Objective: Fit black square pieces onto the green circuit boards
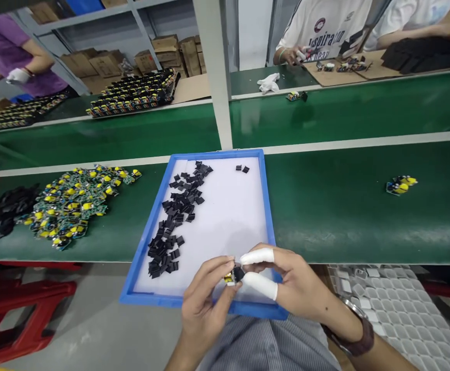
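Low over the near edge of a blue-rimmed tray point(268, 206), my left hand point(209, 293) pinches a small circuit board point(229, 277) with a yellow part on it. My right hand point(286, 278), white covers on its thumb and forefinger, grips a small black piece point(238, 273) against the board's right side. Whether that piece is seated on the board I cannot tell; the fingers partly hide it. Many black pieces point(182, 203) like it lie along the tray's left side, and two black pieces point(242, 168) sit apart near its far right corner.
Left of the tray is a heap of circuit boards point(78, 201) beside a black pile point(14, 206). Two boards point(400, 185) lie on the green belt point(333, 216) at right. A post point(213, 67) rises behind the tray. Co-workers point(321, 31) stand across the line; red stools point(23, 309) are lower left.
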`<state>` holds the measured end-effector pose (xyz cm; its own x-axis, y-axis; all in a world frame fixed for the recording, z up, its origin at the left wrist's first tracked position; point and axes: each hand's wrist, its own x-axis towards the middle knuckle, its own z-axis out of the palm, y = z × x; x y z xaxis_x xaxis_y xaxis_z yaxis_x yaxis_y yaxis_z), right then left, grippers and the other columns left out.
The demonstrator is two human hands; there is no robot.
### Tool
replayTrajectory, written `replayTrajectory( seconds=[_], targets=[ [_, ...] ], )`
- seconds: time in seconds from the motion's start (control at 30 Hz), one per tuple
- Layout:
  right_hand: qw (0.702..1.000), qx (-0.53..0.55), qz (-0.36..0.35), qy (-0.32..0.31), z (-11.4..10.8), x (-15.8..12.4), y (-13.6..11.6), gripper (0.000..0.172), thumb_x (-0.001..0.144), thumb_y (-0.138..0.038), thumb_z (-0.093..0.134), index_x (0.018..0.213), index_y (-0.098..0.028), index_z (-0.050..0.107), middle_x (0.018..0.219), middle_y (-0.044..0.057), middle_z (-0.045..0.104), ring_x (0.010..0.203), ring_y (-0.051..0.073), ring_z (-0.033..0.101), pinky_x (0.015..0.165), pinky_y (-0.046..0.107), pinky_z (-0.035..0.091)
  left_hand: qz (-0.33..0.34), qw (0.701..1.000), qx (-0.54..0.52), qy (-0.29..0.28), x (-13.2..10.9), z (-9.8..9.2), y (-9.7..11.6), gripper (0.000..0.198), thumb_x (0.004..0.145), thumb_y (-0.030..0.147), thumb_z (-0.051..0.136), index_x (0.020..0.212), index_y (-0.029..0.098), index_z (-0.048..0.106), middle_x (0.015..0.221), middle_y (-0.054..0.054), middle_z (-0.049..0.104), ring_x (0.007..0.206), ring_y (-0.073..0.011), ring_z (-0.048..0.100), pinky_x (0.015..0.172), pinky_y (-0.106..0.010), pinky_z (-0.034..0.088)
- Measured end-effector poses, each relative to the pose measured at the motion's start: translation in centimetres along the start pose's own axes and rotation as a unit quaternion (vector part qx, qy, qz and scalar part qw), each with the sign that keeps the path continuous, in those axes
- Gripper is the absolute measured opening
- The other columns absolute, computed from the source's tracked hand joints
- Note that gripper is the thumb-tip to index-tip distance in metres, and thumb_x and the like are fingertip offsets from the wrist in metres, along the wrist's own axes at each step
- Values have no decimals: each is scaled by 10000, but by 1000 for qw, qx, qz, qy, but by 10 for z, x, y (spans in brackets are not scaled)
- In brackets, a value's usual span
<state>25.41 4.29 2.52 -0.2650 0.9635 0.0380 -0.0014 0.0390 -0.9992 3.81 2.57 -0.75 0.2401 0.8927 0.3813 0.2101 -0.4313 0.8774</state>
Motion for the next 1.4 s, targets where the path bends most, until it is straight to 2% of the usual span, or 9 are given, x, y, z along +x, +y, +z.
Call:
replayTrajectory(
  seconds=[0.13, 0.23, 0.3, 0.37, 0.43, 0.5, 0.6, 0.73, 1.4],
  targets=[
    [999, 27, 33, -21, 14, 5, -2, 109, 896, -176, 700, 969, -213, 770, 871, 20, 733, 783, 167, 694, 740, 284, 570, 27, 998, 20, -52, 7, 0, 5, 547, 875, -51, 641, 1346, 227, 646, 1269, -122, 672, 1159, -257, 667, 918, -400, 632],
    [999, 23, 42, -16, 2, 2, -1, 70, 886, -192, 721, 930, -207, 773, 846, 24, 758, 746, 171, 708, 687, 273, 576, 57, 991, 89, -86, 9, -17, 6, 538, 870, -52, 636, 1335, 219, 657, 1233, -114, 693, 1149, -248, 669, 936, -384, 623],
    [996, 17, 36, 77, -19, -4, 0, 50, 869, -211, 757, 914, -214, 776, 820, 21, 771, 713, 168, 720, 660, 259, 587, 45, 988, 146, -31, 8, -35, 5, 515, 852, -48, 669, 1293, 219, 684, 1187, -93, 705, 1112, -222, 687, 967, -348, 610],
    [975, 21, 47, 215, -40, -10, 1, 63, 856, -237, 792, 916, -223, 777, 800, 19, 783, 692, 162, 743, 667, 246, 608, 4, 986, 142, 86, 8, -49, 4, 486, 840, -41, 696, 1250, 220, 697, 1160, -73, 699, 1043, -189, 717, 970, -312, 612],
    [960, 39, 70, 267, -47, -14, 2, 96, 846, -253, 815, 932, -227, 781, 797, 25, 794, 703, 170, 770, 696, 247, 629, -24, 985, 81, 149, 7, -51, 5, 465, 842, -39, 697, 1236, 207, 686, 1179, -80, 684, 992, -188, 744, 937, -321, 638],
    [971, 82, 76, 212, -36, -15, 3, 115, 838, -254, 820, 944, -228, 783, 827, 38, 803, 727, 189, 787, 704, 266, 646, -17, 992, 21, 124, 8, -38, 9, 456, 844, -46, 683, 1233, 191, 670, 1204, -107, 676, 1023, -238, 753, 908, -385, 660],
    [983, 131, 40, 123, 0, -12, 3, 90, 844, -208, 774, 932, -226, 769, 905, 44, 793, 761, 193, 773, 709, 295, 643, -1, 997, -31, 70, 10, -10, 15, 471, 850, -73, 648, 1236, 196, 643, 1215, -124, 677, 1108, -296, 734, 887, -439, 668],
    [987, 105, -10, 123, 32, -5, 0, 115, 837, -114, 700, 891, -211, 728, 845, 19, 730, 751, 160, 689, 697, 274, 579, -5, 996, -57, 61, 10, 8, 18, 479, 851, -83, 641, 1234, 203, 635, 1228, -127, 678, 1128, -295, 730, 895, -430, 665],
    [988, 73, -64, 122, 37, -10, 0, 172, 871, -71, 656, 920, -232, 691, 859, 10, 688, 772, 172, 652, 728, 294, 529, 34, 997, -43, 59, 9, 6, 22, 492, 829, -106, 649, 1213, 202, 650, 1223, -123, 703, 1104, -281, 740, 888, -427, 670]
  ],
)
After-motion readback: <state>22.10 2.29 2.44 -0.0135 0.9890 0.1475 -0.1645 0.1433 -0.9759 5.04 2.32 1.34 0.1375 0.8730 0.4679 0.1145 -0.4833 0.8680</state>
